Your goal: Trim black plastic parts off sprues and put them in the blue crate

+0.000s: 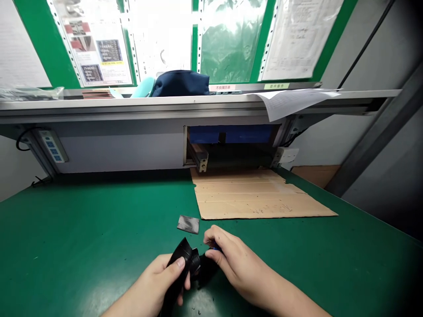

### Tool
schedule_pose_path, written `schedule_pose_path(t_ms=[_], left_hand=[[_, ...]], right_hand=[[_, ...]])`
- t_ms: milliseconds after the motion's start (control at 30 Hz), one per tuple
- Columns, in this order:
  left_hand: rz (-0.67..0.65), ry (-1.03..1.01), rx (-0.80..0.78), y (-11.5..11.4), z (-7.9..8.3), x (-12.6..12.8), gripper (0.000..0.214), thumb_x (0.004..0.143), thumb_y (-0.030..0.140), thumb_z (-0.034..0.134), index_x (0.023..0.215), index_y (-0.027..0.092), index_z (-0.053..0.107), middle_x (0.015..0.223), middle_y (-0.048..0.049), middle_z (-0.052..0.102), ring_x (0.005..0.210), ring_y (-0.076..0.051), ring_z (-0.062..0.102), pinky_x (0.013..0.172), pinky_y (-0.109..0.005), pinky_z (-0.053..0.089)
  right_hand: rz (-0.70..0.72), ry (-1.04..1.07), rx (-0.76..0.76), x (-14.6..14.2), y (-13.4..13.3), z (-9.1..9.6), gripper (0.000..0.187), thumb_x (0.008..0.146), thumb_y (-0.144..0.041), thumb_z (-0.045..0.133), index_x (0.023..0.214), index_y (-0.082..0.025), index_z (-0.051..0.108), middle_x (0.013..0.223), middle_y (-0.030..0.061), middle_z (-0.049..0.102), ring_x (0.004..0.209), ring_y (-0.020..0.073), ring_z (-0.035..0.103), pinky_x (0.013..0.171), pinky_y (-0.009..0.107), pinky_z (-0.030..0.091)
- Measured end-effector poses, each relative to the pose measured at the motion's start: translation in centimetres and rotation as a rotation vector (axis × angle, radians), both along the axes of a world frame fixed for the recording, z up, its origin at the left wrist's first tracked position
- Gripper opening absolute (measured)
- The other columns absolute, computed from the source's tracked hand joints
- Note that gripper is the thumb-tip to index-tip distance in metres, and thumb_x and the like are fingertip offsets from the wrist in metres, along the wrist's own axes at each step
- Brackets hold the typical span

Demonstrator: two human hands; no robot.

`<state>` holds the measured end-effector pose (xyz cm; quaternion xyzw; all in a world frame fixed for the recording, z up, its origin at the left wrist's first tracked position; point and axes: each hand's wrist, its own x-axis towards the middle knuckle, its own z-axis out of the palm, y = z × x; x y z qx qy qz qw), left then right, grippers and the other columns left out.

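My left hand [161, 279] is closed around a black plastic part [183, 259], thumb on top, just above the green mat [82, 237] near its front edge. My right hand [231, 259] is right beside it, fingers pinched on a small blue-tipped thing [215, 248] that touches the part's right side. What the blue-tipped thing is I cannot make out. A small grey flat piece [188, 224] lies on the mat a little beyond both hands.
A flat sheet of cardboard [257, 196] lies on the mat ahead, in front of an opening under the shelf [198, 103]. On the shelf sit a dark blue bag [180, 83] and loose papers [291, 101]. A power strip [54, 145] hangs at left.
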<state>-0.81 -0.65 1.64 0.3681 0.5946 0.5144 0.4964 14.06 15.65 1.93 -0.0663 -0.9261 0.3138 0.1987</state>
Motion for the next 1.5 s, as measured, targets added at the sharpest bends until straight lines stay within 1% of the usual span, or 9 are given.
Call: schedule_pose_path(t_ms=[133,233,400,533,733,1033,1233,1333,1500], left_hand=[[-0.076,-0.033,-0.049,-0.2,0.0,0.1,0.05,0.084,0.063,0.045,0.072,0.015,0.054,0.069,-0.0026,0.051,0.062,-0.016,0.049,0.062,-0.027,0.035],[-0.121,-0.091,-0.072,-0.3,-0.1,0.1,0.052,0.081,0.064,0.049,0.076,0.014,0.056,0.068,-0.0023,0.051,0.058,-0.015,0.046,0.06,-0.027,0.035],[-0.178,-0.133,-0.092,-0.4,0.6,0.3,0.053,0.079,0.065,0.053,0.065,0.014,0.053,0.08,-0.0086,0.059,0.065,-0.015,0.046,0.063,-0.025,0.034],[-0.21,-0.098,-0.079,-0.6,0.7,0.4,0.053,0.079,0.066,0.053,0.063,0.015,0.052,0.071,-0.0065,0.054,0.075,-0.019,0.05,0.069,-0.026,0.034],[-0.183,-0.065,-0.151,-1.0,-0.3,0.3,0.058,0.075,0.07,0.056,0.082,0.012,0.057,0.067,-0.002,0.05,0.062,-0.014,0.039,0.06,-0.025,0.028],[-0.215,0.017,-0.137,-0.8,-0.4,0.1,0.054,0.08,0.068,0.051,0.08,0.014,0.054,0.066,0.0001,0.045,0.06,-0.012,0.037,0.054,-0.024,0.027],[-0.254,-0.003,-0.116,-0.7,-1.0,-0.4,0.052,0.084,0.066,0.049,0.082,0.014,0.053,0.066,0.0005,0.045,0.06,-0.012,0.038,0.055,-0.023,0.027],[-0.272,-0.035,-0.123,-1.0,-0.5,-0.4,0.052,0.084,0.065,0.048,0.083,0.013,0.054,0.065,0.0002,0.046,0.059,-0.012,0.037,0.056,-0.024,0.026],[-0.208,0.009,-0.192,-1.3,1.0,0.1,0.054,0.08,0.068,0.051,0.086,0.015,0.054,0.069,0.0001,0.045,0.064,-0.013,0.036,0.059,-0.024,0.028]], right_hand=[[0.101,0.071,0.188,0.1,-0.1,0.3,0.03,0.106,-0.032,0.025,0.103,-0.021,0.053,0.079,0.0018,0.047,0.069,0.0167,0.042,0.062,0.027,0.032],[0.071,0.076,0.347,-0.1,0.0,0.4,0.046,0.108,-0.039,0.014,0.105,-0.022,0.057,0.076,0.0021,0.047,0.067,0.0174,0.04,0.062,0.028,0.028],[0.01,0.041,0.453,-0.1,-0.7,0.4,0.065,0.095,-0.07,0.02,0.107,-0.019,0.058,0.085,0.0055,0.05,0.074,0.0208,0.04,0.065,0.031,0.028],[-0.043,0.027,0.539,-0.4,-1.1,-0.3,0.074,0.093,-0.073,0.01,0.096,-0.018,0.059,0.083,0.0055,0.049,0.074,0.0218,0.038,0.065,0.033,0.026],[-0.043,0.039,0.606,-1.0,-0.8,-1.1,0.074,0.094,-0.071,0.003,0.074,-0.016,0.05,0.074,0.0034,0.05,0.067,0.0192,0.037,0.061,0.033,0.021],[0.011,0.031,0.67,-1.1,-0.8,-1.7,0.066,0.102,-0.061,0.012,0.071,-0.017,0.051,0.067,0.0028,0.052,0.062,0.0179,0.036,0.057,0.033,0.018],[-0.055,0.088,0.648,-1.2,-1.1,-1.3,0.077,0.095,-0.069,0.001,0.075,-0.016,0.054,0.073,0.0045,0.049,0.065,0.0187,0.037,0.059,0.032,0.02],[-0.1,0.083,0.653,-1.2,-1.3,-1.0,0.08,0.093,-0.07,-0.002,0.075,-0.016,0.054,0.075,0.005,0.047,0.067,0.0194,0.036,0.06,0.032,0.02],[-0.072,0.062,0.659,-1.3,-1.4,-1.3,0.075,0.099,-0.06,-0.005,0.072,-0.016,0.05,0.073,0.0047,0.048,0.066,0.0194,0.035,0.059,0.034,0.018]])
